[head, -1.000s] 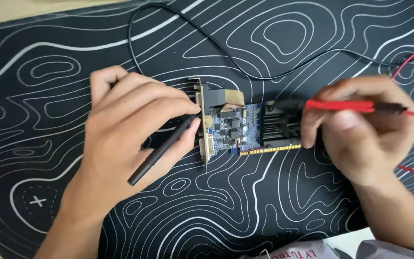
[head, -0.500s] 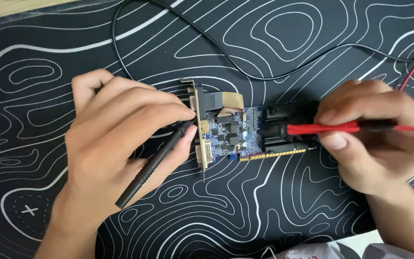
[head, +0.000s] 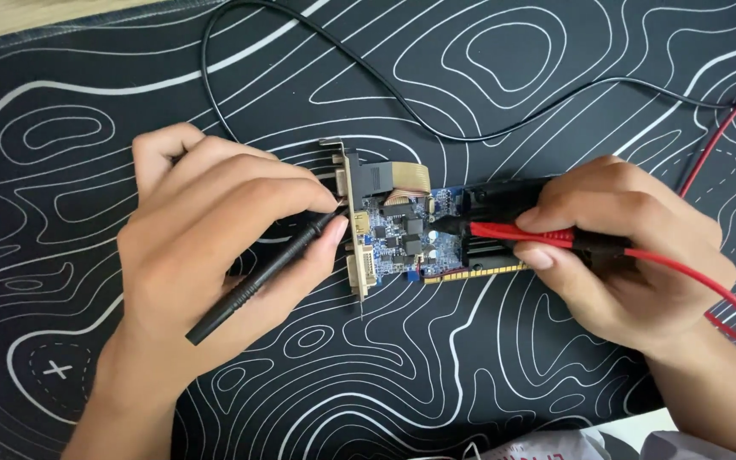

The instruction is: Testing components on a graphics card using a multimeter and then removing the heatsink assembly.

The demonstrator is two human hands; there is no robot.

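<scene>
left hand (head: 215, 247): fingers pinching black probe (head: 261, 277)
right hand (head: 632, 255): pinching red probe (head: 521, 234)
graphics card (head: 406, 234): between hands
black wire (head: 402, 94): 12 o'clock, on mat (head: 470, 375)

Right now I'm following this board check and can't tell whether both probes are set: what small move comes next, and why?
Probably keep the black probe where it is and ease the red probe tip down onto the blue circuit board. The left hand presses the black tip at the metal bracket; the right hand holds the red tip over the board, and contact there is unclear.
</scene>
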